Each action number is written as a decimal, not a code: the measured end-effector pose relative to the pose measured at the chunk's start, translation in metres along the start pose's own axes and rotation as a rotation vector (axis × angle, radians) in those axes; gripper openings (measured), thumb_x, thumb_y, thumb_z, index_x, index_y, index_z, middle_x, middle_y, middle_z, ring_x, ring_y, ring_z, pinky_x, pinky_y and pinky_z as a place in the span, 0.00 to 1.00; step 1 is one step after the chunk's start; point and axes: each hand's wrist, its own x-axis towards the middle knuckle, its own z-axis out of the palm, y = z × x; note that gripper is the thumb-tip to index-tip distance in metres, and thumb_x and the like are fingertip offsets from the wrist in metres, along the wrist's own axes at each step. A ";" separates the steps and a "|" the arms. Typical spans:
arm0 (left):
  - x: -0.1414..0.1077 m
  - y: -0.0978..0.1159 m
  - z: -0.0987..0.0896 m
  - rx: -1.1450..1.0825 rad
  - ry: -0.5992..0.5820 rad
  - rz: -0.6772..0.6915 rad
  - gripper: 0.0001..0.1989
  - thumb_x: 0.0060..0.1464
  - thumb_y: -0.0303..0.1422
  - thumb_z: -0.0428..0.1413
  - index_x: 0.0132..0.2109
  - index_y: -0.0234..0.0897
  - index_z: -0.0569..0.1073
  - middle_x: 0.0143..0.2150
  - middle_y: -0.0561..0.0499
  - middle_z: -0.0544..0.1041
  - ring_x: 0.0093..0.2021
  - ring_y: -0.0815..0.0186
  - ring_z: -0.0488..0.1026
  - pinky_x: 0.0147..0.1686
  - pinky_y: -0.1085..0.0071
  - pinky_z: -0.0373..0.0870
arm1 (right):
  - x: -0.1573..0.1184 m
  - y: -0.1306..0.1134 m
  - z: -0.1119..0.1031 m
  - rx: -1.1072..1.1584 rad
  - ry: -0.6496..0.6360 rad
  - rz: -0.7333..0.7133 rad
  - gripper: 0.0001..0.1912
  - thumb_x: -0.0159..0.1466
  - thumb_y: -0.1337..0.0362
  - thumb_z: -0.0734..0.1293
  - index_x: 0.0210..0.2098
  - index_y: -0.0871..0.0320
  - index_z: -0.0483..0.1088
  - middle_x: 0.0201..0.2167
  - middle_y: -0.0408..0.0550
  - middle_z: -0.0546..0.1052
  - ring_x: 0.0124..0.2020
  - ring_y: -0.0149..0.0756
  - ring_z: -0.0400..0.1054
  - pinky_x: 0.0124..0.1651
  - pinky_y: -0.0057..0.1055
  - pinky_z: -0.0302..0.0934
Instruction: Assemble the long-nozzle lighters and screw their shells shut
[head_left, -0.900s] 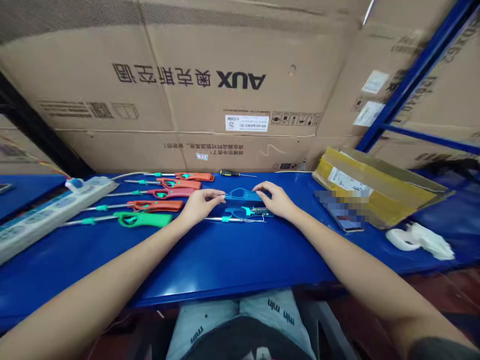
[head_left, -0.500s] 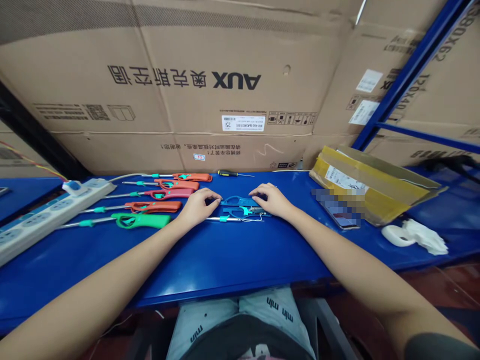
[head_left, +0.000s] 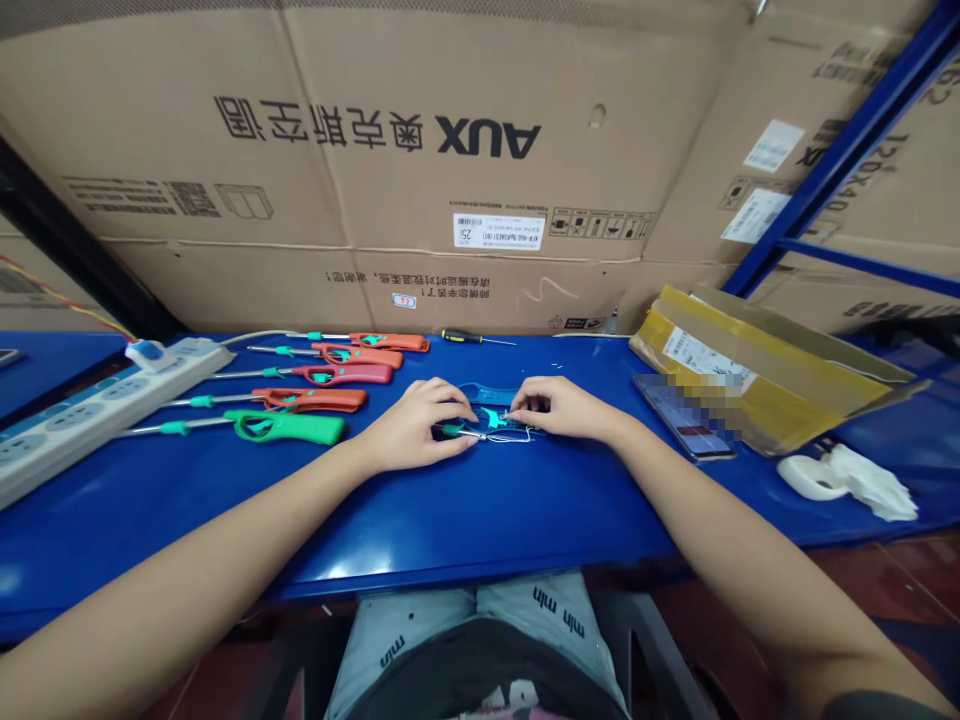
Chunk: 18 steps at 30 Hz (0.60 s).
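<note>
An opened blue lighter lies in pieces on the blue table between my hands. One blue shell half (head_left: 491, 394) lies at the back. In front of it, the other half, partly hidden by my fingers, holds a turquoise trigger (head_left: 493, 416) and small metal parts. My left hand (head_left: 420, 425) is closed around the front end, thumb and fingers on the metal tube (head_left: 474, 435). Thin white wires (head_left: 514, 437) loop from the tube towards the right. My right hand (head_left: 559, 405) pinches at the small inner parts by the trigger; what its fingertips hold is unclear.
Several assembled lighters, orange, red and green (head_left: 289, 427), lie at left beside a white power strip (head_left: 112, 420). A screwdriver (head_left: 476, 337) lies at the back. At right are a phone (head_left: 686, 420), a yellow-taped carton (head_left: 780, 370) and a white tape roll (head_left: 810, 478).
Both hands have moved from the rear shell half to the front one. My left hand has come right and closed around the tube; my right fingers have lowered onto the inner parts.
</note>
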 end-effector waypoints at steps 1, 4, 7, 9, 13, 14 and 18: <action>-0.001 0.001 0.000 -0.006 -0.022 0.007 0.13 0.61 0.44 0.60 0.48 0.44 0.80 0.50 0.49 0.79 0.52 0.58 0.71 0.55 0.58 0.61 | 0.000 -0.001 0.000 0.013 -0.007 0.003 0.10 0.65 0.59 0.71 0.37 0.60 0.78 0.33 0.47 0.78 0.32 0.32 0.69 0.36 0.28 0.61; -0.002 0.001 0.001 -0.026 -0.058 0.016 0.12 0.62 0.43 0.60 0.48 0.44 0.79 0.50 0.50 0.79 0.53 0.59 0.72 0.54 0.60 0.61 | -0.002 -0.003 -0.001 0.052 -0.046 0.008 0.09 0.64 0.59 0.72 0.38 0.59 0.78 0.32 0.46 0.77 0.32 0.32 0.68 0.36 0.28 0.61; -0.003 0.001 0.001 -0.043 -0.061 0.019 0.09 0.64 0.41 0.58 0.46 0.44 0.79 0.49 0.50 0.79 0.52 0.60 0.72 0.53 0.61 0.60 | -0.004 -0.005 -0.003 0.087 -0.072 0.001 0.09 0.63 0.59 0.72 0.37 0.59 0.76 0.32 0.45 0.76 0.32 0.31 0.67 0.36 0.28 0.61; -0.003 0.002 0.002 -0.056 -0.061 0.021 0.09 0.64 0.41 0.58 0.46 0.43 0.79 0.48 0.50 0.79 0.52 0.60 0.73 0.53 0.62 0.60 | -0.004 -0.007 -0.004 0.092 -0.075 -0.004 0.08 0.63 0.60 0.72 0.37 0.59 0.75 0.32 0.45 0.75 0.33 0.31 0.67 0.37 0.29 0.62; -0.003 0.002 0.001 -0.076 -0.064 0.024 0.09 0.64 0.40 0.58 0.44 0.42 0.79 0.49 0.50 0.79 0.52 0.60 0.73 0.53 0.62 0.60 | -0.004 -0.010 -0.005 0.082 -0.100 0.003 0.07 0.64 0.62 0.71 0.39 0.59 0.76 0.35 0.46 0.76 0.35 0.32 0.67 0.41 0.30 0.63; -0.003 0.002 0.001 -0.077 -0.065 0.026 0.08 0.64 0.40 0.58 0.44 0.42 0.79 0.49 0.50 0.78 0.52 0.61 0.73 0.53 0.62 0.60 | -0.004 -0.011 -0.005 0.083 -0.109 0.007 0.06 0.64 0.63 0.70 0.40 0.58 0.76 0.36 0.46 0.76 0.36 0.33 0.68 0.41 0.30 0.63; -0.003 0.001 -0.003 -0.084 -0.074 0.054 0.08 0.66 0.38 0.57 0.44 0.42 0.79 0.48 0.51 0.79 0.51 0.62 0.73 0.52 0.63 0.60 | -0.004 -0.015 -0.005 0.076 -0.143 0.020 0.06 0.64 0.65 0.69 0.41 0.58 0.75 0.37 0.47 0.76 0.37 0.33 0.68 0.42 0.31 0.64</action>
